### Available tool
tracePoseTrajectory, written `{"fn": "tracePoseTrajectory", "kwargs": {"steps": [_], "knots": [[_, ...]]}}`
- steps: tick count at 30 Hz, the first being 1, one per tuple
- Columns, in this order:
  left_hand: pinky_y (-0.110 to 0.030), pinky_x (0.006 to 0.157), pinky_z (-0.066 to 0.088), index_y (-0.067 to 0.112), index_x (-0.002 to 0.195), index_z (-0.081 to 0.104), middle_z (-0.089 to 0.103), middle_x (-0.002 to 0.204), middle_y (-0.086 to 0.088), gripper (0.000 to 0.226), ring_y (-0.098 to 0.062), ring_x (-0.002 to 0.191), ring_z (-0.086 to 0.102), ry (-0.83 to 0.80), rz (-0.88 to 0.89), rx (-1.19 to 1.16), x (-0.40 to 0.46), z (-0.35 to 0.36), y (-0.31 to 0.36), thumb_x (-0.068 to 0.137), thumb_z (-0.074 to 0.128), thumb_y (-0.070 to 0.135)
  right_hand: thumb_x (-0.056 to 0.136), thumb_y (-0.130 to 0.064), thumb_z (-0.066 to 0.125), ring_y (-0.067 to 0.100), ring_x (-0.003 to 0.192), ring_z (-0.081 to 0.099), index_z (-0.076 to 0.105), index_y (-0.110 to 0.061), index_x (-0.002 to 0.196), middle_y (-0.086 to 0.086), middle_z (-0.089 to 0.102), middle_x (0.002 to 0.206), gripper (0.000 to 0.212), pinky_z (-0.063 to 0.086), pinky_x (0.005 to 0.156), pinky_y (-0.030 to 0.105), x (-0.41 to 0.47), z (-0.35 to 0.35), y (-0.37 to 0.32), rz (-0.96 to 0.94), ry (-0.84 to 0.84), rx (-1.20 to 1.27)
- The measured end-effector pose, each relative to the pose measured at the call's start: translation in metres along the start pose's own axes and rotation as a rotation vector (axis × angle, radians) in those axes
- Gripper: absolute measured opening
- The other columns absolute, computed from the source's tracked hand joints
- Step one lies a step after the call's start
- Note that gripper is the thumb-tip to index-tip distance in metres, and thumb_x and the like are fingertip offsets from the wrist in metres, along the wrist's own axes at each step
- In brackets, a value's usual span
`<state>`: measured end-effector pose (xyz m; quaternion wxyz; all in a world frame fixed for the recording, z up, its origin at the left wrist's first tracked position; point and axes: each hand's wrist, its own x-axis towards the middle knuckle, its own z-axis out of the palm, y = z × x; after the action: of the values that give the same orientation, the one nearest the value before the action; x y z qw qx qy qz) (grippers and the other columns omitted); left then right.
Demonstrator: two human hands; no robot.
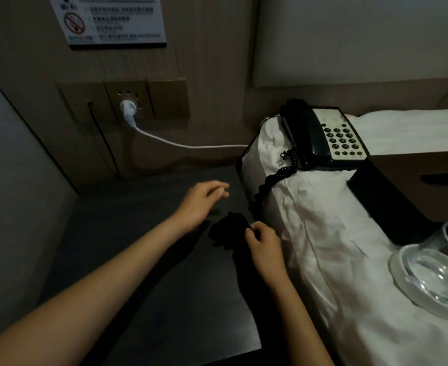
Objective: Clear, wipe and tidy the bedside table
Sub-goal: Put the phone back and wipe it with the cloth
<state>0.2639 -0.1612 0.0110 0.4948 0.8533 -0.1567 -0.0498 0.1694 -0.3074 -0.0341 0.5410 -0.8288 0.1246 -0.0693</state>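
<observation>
— How many things are on the bed?
— One telephone, one glass bowl, one dark box.
— And on the bench?
— One dark cloth; two hands, left hand and right hand.
— On the wall?
— One notice, one white plug, one black cable.

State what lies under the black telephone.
The telephone rests on the white bedding, its coiled cord trailing down toward the bedside table. Anything beneath that bedding is covered.
</observation>
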Motion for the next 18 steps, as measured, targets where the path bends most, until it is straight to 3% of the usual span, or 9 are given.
{"fn": "tracePoseTrajectory", "kwargs": {"steps": [4, 7, 9, 12, 15, 18], "knots": [[-0.022, 0.073, 0.047, 0.0, 0.128, 0.056, 0.064, 0.121, -0.022, 0.031, -0.015, 0.091, 0.062, -0.08, -0.099, -0.228, 0.051, 0.002, 0.042, 0.104, 0.039, 0.012, 0.098, -0.006, 0.045, 0.015, 0.061, 0.036, 0.044, -0.016, 0.068, 0.005, 0.038, 0.064, 0.032, 0.031, 0.059, 0.032, 0.01, -0.002, -0.003, 0.204, -0.046, 0.515], [-0.024, 0.075, 0.053, -0.002, 0.128, 0.054, 0.064, 0.12, -0.022, 0.034, -0.015, 0.087, 0.063, -0.169, -0.133, -0.364, 0.084, 0.011, 0.071, 0.104, 0.042, 0.018, 0.098, -0.012, 0.045, 0.021, 0.08, 0.063, 0.063, -0.01, 0.089, 0.012, 0.067, 0.089, 0.02, 0.052, 0.072, 0.033, 0.015, -0.007, -0.004, 0.463, -0.137, 1.036], [-0.027, 0.078, 0.056, -0.004, 0.126, 0.054, 0.063, 0.115, -0.022, 0.034, -0.021, 0.089, 0.064, -0.224, -0.159, -0.465, 0.103, 0.017, 0.086, 0.103, 0.046, 0.019, 0.097, -0.017, 0.048, 0.027, 0.089, 0.071, 0.067, -0.003, 0.11, 0.018, 0.072, 0.106, 0.027, 0.058, 0.077, 0.039, 0.018, -0.013, -0.005, 0.591, -0.16, 1.3], [-0.034, 0.086, 0.055, -0.007, 0.124, 0.053, 0.063, 0.113, -0.024, 0.036, -0.029, 0.096, 0.065, -0.274, -0.207, -0.543, 0.129, 0.031, 0.101, 0.102, 0.047, 0.021, 0.095, -0.026, 0.049, 0.03, 0.094, 0.072, 0.067, -0.001, 0.118, 0.02, 0.069, 0.116, 0.038, 0.061, 0.078, 0.041, 0.024, -0.024, -0.005, 0.602, -0.216, 1.475], [-0.023, 0.063, 0.056, 0.002, 0.097, 0.057, 0.062, 0.087, -0.017, 0.031, -0.021, 0.071, 0.063, -0.275, -0.283, -0.529, 0.147, 0.047, 0.113, 0.098, 0.055, 0.033, 0.099, -0.027, 0.047, 0.031, 0.102, 0.069, 0.071, 0.001, 0.111, 0.021, 0.068, 0.119, 0.039, 0.053, 0.094, 0.042, 0.028, -0.029, -0.005, 0.596, -0.248, 1.51], [-0.02, 0.048, 0.045, 0.013, 0.079, 0.055, 0.056, 0.063, -0.001, 0.041, -0.009, 0.045, 0.052, -0.3, -0.361, -0.44, 0.158, 0.059, 0.121, 0.088, 0.062, 0.053, 0.09, -0.018, 0.059, 0.03, 0.107, 0.068, 0.068, 0.003, 0.118, 0.022, 0.065, 0.124, 0.036, 0.056, 0.091, 0.04, 0.028, -0.029, -0.008, 0.568, -0.287, 1.457]]}}
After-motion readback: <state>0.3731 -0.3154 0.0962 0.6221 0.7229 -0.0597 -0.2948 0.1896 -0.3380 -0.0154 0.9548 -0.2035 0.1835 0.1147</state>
